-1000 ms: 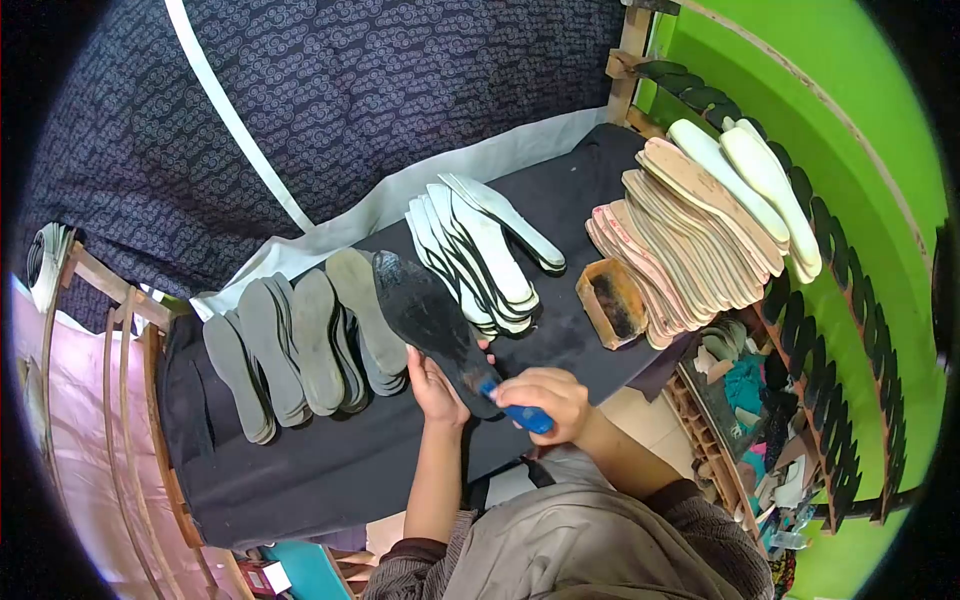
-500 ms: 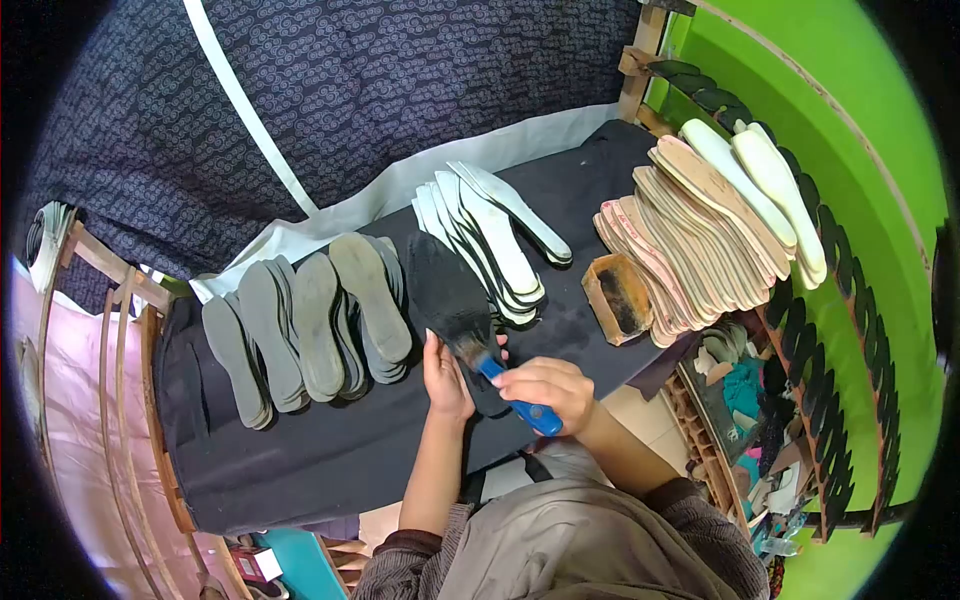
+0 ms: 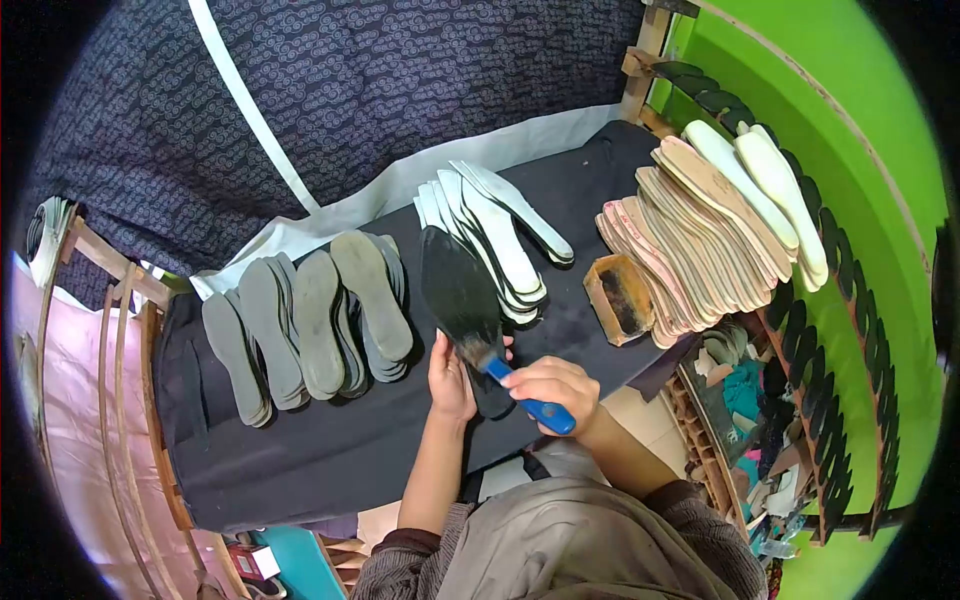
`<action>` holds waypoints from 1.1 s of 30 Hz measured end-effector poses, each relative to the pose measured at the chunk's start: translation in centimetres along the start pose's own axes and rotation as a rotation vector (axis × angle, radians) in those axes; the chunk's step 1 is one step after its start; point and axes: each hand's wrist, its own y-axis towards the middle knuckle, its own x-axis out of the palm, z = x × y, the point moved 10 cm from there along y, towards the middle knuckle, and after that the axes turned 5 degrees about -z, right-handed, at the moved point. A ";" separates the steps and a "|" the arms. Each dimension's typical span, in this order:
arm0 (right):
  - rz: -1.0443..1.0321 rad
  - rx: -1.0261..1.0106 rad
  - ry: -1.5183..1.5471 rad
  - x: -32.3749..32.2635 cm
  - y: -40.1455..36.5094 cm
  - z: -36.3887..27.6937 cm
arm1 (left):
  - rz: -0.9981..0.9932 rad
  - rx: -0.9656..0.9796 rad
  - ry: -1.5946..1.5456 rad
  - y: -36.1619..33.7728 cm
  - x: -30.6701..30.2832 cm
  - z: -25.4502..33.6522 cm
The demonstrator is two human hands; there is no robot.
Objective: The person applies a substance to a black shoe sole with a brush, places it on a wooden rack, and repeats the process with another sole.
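My left hand point(image 3: 453, 385) is wrapped round the lower part of a black sole-shaped piece point(image 3: 458, 285), with fingertips showing at its right edge. A brush with a blue handle point(image 3: 548, 412) is gripped in my right hand point(image 3: 560, 388). Its bristles point(image 3: 474, 350) touch the black surface near my left fingers. To the left lie stacks of grey soles point(image 3: 318, 325). White soles point(image 3: 488, 220) are fanned out just beyond the black piece. An open cut container point(image 3: 618, 300), dark inside, stands to the right of the white soles.
The dark-covered table point(image 3: 310, 465) holds a large stack of beige soles point(image 3: 700, 240) at the right, topped by two cream ones. Black soles hang on racks point(image 3: 800, 350) by the green wall. A wooden frame point(image 3: 150, 400) edges the left side.
The black piece has shifted and tilted slightly in my left hand. My right hand and the brush have moved a little to the right.
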 end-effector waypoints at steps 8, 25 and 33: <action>-0.104 0.059 0.052 1.3 -0.9 0.5 | 0.030 0.025 -0.014 0.0 -0.7 0.4; -0.199 0.061 0.082 1.8 -1.2 0.6 | 0.001 0.085 -0.107 0.1 -1.0 0.7; -0.025 0.031 -0.032 -1.5 1.8 1.5 | 0.125 0.097 -0.104 -0.1 -0.9 0.6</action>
